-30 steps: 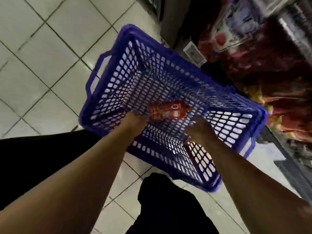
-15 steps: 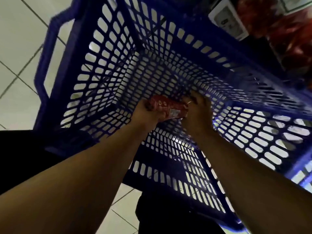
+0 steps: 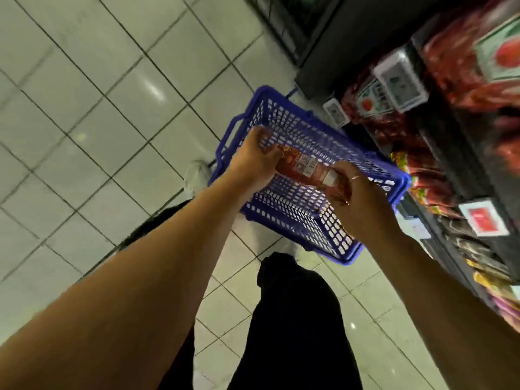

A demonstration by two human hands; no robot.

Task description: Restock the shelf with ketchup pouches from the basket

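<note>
A red ketchup pouch (image 3: 306,168) with a white cap lies sideways between both hands, held above the blue plastic basket (image 3: 284,122). My left hand (image 3: 253,161) grips its bottom end. My right hand (image 3: 357,198) holds the cap end; a ring shows on one finger. The basket stands on the tiled floor with no other pouch visible inside it. The shelf (image 3: 439,130) rises at the right, stocked with red ketchup pouches (image 3: 461,66).
White price tags (image 3: 399,80) hang on the shelf edges, with a red tag (image 3: 484,219) lower down. More packets fill the lower shelves. Pale floor tiles spread to the left. My dark trousers (image 3: 292,319) and a white shoe (image 3: 197,175) are below.
Both hands closed on the pouch inside the basket and lifted it above the rim. The view pulled back up from the basket, and the shelf came into sight on the right.
</note>
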